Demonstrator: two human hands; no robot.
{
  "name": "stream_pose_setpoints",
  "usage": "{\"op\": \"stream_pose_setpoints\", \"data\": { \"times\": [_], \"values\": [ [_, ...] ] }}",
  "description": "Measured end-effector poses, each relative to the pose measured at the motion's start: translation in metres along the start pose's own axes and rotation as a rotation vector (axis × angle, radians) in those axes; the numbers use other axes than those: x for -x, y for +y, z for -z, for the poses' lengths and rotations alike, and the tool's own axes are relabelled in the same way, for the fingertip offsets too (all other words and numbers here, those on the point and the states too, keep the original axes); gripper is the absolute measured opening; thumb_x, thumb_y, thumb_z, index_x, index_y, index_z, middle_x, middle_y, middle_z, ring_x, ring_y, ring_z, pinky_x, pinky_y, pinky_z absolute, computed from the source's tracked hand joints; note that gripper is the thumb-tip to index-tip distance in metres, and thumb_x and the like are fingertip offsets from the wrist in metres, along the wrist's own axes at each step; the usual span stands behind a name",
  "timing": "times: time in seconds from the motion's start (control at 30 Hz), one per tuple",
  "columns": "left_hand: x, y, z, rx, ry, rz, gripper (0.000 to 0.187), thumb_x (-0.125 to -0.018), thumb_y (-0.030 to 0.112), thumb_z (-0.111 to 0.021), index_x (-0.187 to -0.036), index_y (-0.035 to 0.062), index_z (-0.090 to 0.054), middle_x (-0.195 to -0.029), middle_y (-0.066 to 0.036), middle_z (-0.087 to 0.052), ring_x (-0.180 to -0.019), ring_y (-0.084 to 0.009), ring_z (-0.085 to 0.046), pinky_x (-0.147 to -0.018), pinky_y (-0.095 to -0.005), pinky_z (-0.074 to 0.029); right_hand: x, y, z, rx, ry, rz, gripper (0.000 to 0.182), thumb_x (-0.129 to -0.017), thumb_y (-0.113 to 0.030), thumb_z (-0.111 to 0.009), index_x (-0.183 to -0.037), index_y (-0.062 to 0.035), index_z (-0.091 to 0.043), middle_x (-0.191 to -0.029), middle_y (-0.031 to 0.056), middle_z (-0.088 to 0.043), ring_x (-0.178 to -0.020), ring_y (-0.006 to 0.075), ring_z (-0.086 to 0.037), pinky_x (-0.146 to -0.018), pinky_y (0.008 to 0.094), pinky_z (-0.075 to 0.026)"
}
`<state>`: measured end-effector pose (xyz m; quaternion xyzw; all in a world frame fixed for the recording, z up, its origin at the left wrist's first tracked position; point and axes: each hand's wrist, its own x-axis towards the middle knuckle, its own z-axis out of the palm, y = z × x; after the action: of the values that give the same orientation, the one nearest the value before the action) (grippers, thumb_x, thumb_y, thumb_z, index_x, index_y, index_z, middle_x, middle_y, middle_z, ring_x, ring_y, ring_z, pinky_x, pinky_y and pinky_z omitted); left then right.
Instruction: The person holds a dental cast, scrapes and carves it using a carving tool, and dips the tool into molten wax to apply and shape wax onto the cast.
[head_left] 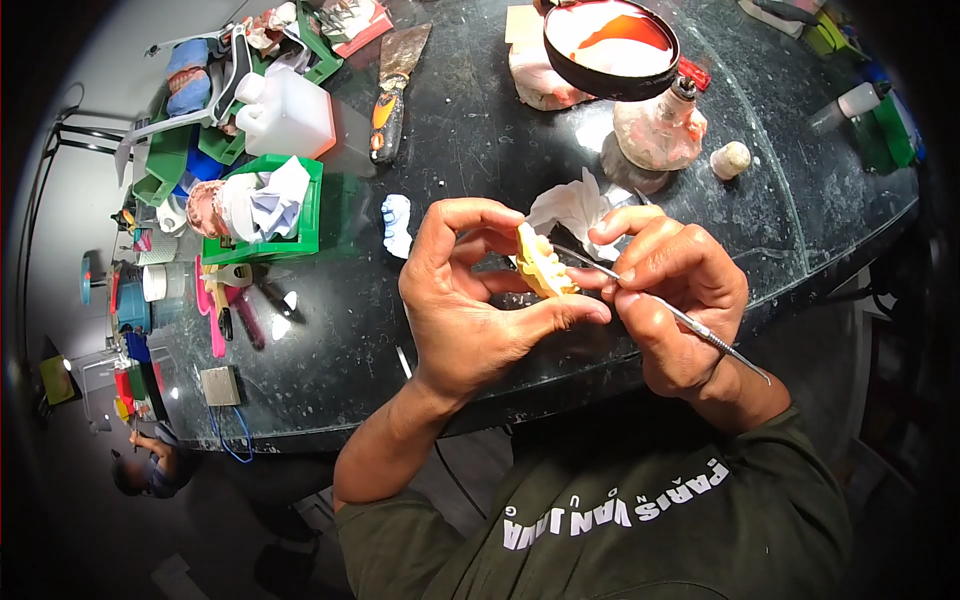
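In the middle of the head view my left hand (465, 305) pinches a yellow dental cast (541, 262) between thumb and fingers, its row of teeth turned to the right. My right hand (680, 295) grips a thin metal dental carver (690, 322) like a pen. The carver's inner tip is right at the cast's toothed side, and its hooked other end points down to the right. Behind the cast lies a crumpled white tissue (575, 208). A pale blue dental piece (396, 225) rests on the table left of my left hand.
A dark table (330, 370) carries a green bin (312, 215) with a pink denture model, a plastic jug (285, 115), a scraper (390, 105), a round dish (612, 50) and a spirit burner (660, 130). Another person (155, 465) sits at far left.
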<state>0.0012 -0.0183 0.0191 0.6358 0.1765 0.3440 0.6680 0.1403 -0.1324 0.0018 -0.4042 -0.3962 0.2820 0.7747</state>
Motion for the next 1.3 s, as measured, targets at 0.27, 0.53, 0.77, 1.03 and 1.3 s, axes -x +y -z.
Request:
{"op": "stream_pose_setpoints", "data": {
  "times": [0.27, 0.53, 0.77, 1.03, 1.3],
  "values": [
    [0.0, 0.0, 0.0, 0.008, 0.002, -0.003, 0.072, -0.063, -0.014, -0.09, -0.119, -0.002, -0.046, -0.113, -0.012, -0.051, -0.096, -0.0283, -0.072, -0.081, -0.0423, -0.069, 0.0, 0.001, -0.001, -0.011, 0.013, 0.007, 0.01, -0.08, 0.008, -0.06, -0.087, 0.0013, -0.062, -0.084, 0.009, -0.063, -0.101, 0.0286, -0.063, -0.095, 0.0427, -0.052],
    [0.0, -0.002, 0.001, -0.005, -0.014, -0.014, 0.073, -0.063, -0.016, -0.088, -0.119, -0.001, -0.045, -0.11, -0.012, -0.052, -0.096, -0.0286, -0.072, -0.078, -0.0425, -0.069, 0.0, 0.001, 0.001, 0.003, 0.001, 0.019, 0.009, -0.079, 0.007, -0.059, -0.085, 0.0011, -0.061, -0.081, 0.0094, -0.062, -0.098, 0.0277, -0.063, -0.096, 0.0443, -0.051],
    [0.0, -0.002, 0.001, -0.003, -0.009, 0.002, 0.073, -0.064, -0.017, -0.088, -0.119, -0.0005, -0.044, -0.109, -0.012, -0.053, -0.093, -0.0309, -0.073, -0.077, -0.0434, -0.069, 0.001, 0.002, 0.001, 0.002, 0.005, 0.02, 0.009, -0.079, 0.007, -0.058, -0.085, 0.001, -0.061, -0.079, 0.0088, -0.062, -0.096, 0.0268, -0.063, -0.098, 0.0449, -0.049],
    [0.0, -0.002, 0.001, 0.011, -0.008, 0.0, 0.072, -0.063, -0.016, -0.088, -0.119, -0.001, -0.045, -0.111, -0.012, -0.052, -0.095, -0.0298, -0.072, -0.078, -0.043, -0.069, -0.003, 0.003, 0.01, 0.07, -0.119, 0.074, 0.008, -0.084, 0.006, -0.056, -0.091, 0.0016, -0.058, -0.087, 0.0107, -0.059, -0.109, 0.0295, -0.058, -0.092, 0.0439, -0.06],
    [0.0, -0.001, 0.001, -0.001, -0.002, -0.008, 0.072, -0.063, -0.015, -0.089, -0.119, -0.0018, -0.046, -0.113, -0.012, -0.05, -0.097, -0.0278, -0.071, -0.079, -0.0423, -0.069, -0.001, 0.002, -0.001, 0.011, 0.0, 0.039, 0.013, -0.078, 0.01, -0.058, -0.086, 0.0016, -0.062, -0.082, 0.0091, -0.064, -0.097, 0.0273, -0.064, -0.095, 0.0445, -0.051]
  ]
}}
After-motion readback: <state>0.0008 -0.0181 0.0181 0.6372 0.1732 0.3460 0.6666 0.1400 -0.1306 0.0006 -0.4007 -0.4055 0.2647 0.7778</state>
